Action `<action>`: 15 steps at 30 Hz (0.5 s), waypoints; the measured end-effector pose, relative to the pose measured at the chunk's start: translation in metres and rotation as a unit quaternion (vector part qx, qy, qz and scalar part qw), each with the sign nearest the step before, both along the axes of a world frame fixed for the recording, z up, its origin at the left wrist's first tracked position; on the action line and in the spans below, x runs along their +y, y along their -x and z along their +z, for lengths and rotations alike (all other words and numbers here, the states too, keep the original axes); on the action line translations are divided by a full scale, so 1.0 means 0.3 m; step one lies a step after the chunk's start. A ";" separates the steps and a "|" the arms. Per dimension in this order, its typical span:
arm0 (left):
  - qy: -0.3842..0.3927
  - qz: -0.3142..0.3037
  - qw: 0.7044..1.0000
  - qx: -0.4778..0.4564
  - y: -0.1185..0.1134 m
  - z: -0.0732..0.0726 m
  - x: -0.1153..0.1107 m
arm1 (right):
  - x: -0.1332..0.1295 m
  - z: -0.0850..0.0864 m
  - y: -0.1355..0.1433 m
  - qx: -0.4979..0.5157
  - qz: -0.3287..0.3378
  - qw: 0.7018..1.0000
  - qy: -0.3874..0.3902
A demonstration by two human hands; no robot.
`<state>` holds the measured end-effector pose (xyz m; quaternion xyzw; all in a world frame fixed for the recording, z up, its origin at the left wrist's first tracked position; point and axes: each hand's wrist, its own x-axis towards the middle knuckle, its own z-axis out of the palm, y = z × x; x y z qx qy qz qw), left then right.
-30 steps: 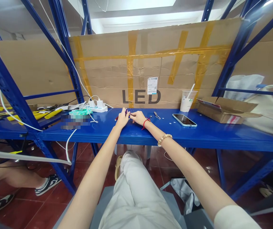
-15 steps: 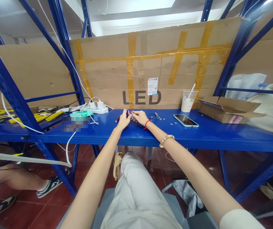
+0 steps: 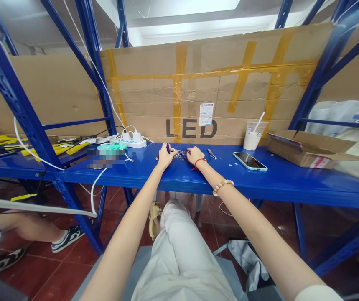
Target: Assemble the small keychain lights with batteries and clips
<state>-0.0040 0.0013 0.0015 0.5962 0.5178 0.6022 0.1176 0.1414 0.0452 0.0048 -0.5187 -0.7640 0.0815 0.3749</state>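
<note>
**Left hand [image 3: 166, 155] holds a slim dark purple stick [image 3: 168, 147]; right hand [image 3: 194, 155] bends to a scatter of tiny shiny pieces [image 3: 181, 154]**

From where I stand, I see both hands low over a smooth blue metal surface [image 3: 141, 166]. The left hand is closed around the purple stick, which stands almost upright between its fingers. The right hand has curled fingers, and their tips are at the tiny pieces; whether they pinch one of them, I cannot tell. These pieces lie between the two hands, about midway from the front edge to the back edge.

Just beyond the right hand lies a small metal clip with a loop [image 3: 212, 154]. Farther toward the right end of the surface there is a dark-screened phone with a pale edge [image 3: 250, 161], lying flat. Behind it, near the back edge, a whitish plastic cup with a straw [image 3: 252, 140] stands upright. An open brown cardboard box [image 3: 311, 151] is to its right. Toward the left end, a white power strip [image 3: 136, 143] rests by the back edge, near a pale green packet [image 3: 112, 148].
</note>
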 end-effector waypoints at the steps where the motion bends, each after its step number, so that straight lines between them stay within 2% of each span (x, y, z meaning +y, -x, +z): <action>1: 0.002 -0.004 1.000 -0.013 -0.001 -0.001 0.002 | 0.001 0.001 0.001 0.011 0.007 1.000 -0.004; 9: 0.033 -0.079 0.993 -0.087 -0.011 0.001 0.008 | -0.010 0.016 0.049 0.118 0.187 0.975 -0.011; 15: 0.039 -0.106 0.988 -0.107 -0.015 -0.001 0.017 | -0.011 0.014 0.046 0.176 0.215 0.961 -0.005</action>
